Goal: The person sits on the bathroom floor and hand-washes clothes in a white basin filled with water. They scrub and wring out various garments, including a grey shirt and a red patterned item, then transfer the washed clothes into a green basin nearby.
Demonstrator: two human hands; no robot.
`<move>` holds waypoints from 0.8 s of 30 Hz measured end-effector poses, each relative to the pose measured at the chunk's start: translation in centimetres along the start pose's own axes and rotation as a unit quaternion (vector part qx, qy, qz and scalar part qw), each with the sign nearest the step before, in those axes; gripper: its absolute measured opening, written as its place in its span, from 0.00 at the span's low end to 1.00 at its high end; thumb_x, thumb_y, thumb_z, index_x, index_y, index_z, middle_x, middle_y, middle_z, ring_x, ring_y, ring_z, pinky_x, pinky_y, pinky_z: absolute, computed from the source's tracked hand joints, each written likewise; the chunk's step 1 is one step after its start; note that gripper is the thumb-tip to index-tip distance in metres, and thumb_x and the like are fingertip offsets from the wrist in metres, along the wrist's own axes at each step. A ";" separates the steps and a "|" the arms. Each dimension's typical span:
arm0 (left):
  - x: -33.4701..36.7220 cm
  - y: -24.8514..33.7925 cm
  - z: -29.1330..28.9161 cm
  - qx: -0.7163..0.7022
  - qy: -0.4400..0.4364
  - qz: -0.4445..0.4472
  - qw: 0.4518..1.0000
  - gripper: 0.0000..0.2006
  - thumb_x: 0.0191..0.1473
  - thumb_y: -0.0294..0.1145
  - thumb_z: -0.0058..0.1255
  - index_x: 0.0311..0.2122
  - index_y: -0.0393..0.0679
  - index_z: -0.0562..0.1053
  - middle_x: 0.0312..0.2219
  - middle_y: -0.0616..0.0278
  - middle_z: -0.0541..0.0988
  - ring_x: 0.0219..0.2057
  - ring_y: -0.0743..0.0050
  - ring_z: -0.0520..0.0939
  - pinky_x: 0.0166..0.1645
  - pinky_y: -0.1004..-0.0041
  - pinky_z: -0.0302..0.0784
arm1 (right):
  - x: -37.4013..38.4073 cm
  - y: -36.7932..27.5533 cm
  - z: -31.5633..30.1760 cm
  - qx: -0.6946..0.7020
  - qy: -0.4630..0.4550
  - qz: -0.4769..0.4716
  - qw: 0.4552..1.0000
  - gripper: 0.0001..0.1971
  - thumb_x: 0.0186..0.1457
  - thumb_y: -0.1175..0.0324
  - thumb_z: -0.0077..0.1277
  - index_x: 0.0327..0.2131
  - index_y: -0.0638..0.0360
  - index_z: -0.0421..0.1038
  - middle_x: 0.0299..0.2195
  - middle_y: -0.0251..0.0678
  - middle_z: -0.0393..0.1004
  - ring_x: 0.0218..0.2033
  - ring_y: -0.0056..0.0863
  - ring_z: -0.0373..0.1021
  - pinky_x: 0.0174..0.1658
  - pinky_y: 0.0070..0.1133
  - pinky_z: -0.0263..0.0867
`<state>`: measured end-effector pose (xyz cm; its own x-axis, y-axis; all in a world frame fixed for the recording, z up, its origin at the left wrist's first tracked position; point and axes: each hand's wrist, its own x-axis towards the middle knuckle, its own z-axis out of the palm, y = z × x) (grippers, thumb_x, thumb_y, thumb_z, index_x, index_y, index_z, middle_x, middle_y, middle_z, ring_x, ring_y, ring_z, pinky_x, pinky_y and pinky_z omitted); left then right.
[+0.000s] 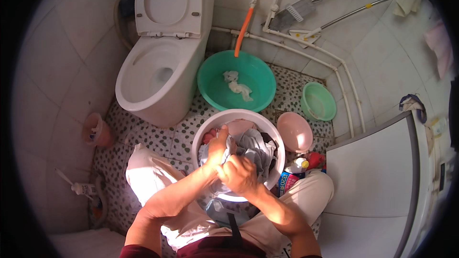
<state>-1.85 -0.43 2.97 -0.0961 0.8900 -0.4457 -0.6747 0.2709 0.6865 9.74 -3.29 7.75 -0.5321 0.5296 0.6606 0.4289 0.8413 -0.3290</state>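
Over a white basin (239, 113) between my knees, both hands grip a bunched piece of grey wet-looking cloth. My left hand (218, 149) closes round its upper part, thumb pointing away from me. Just below and to the right, my right hand (237, 174) is a fist against the left wrist, its grip partly hidden. More grey cloth (256, 147) fills the basin, along with reddish, pinkish and dark pieces. Behind it stands a large green basin (215, 93) holding water and a crumpled white cloth (240, 89).
A toilet (162, 95) with raised lid stands at the far left. Right of the basins are a pink basin (295, 131), a light green basin (318, 101) and a blue-and-pink package (289, 180). An orange hose (245, 31) hangs over the green basin. A white panel (373, 172) rises at right.
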 end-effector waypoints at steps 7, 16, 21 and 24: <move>-2.2 -1.3 2.1 -0.031 0.036 -0.034 0.998 0.18 0.59 0.46 0.50 0.32 0.39 0.74 0.23 0.66 0.75 0.24 0.74 0.74 0.28 0.72 0.69 | 0.3 4.6 -0.4 -0.049 0.034 0.111 0.992 0.14 0.52 0.71 0.55 0.18 0.59 0.64 0.17 0.39 0.65 0.15 0.39 0.65 0.19 0.32 0.61; -2.9 -1.0 2.6 -0.040 0.073 -0.066 0.994 0.18 0.60 0.47 0.48 0.28 0.42 0.72 0.21 0.67 0.74 0.24 0.76 0.74 0.32 0.70 0.71 | 1.2 4.6 -0.5 -0.043 0.035 0.122 0.991 0.13 0.51 0.73 0.53 0.17 0.59 0.63 0.17 0.41 0.65 0.15 0.41 0.64 0.19 0.31 0.60; 0.1 -0.9 -0.9 -0.086 -0.096 -0.064 0.990 0.19 0.60 0.48 0.49 0.26 0.42 0.72 0.22 0.66 0.72 0.23 0.77 0.73 0.28 0.71 0.69 | 0.3 0.2 -0.4 0.028 0.019 -0.033 0.999 0.14 0.46 0.71 0.57 0.16 0.56 0.61 0.17 0.34 0.62 0.16 0.31 0.63 0.22 0.28 0.61; 0.0 -2.0 -0.4 -0.047 0.003 -0.039 0.998 0.18 0.60 0.48 0.49 0.27 0.43 0.72 0.22 0.66 0.72 0.22 0.76 0.73 0.27 0.69 0.69 | 0.0 1.8 0.3 -0.009 0.032 -0.012 0.999 0.14 0.47 0.70 0.57 0.16 0.56 0.61 0.18 0.35 0.61 0.16 0.35 0.62 0.22 0.30 0.61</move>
<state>-0.78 -1.09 1.34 -0.0447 0.8649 -0.5000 -0.7461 0.3039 0.5924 10.27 -1.75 6.99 -0.4949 0.5004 0.7104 0.4291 0.8516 -0.3010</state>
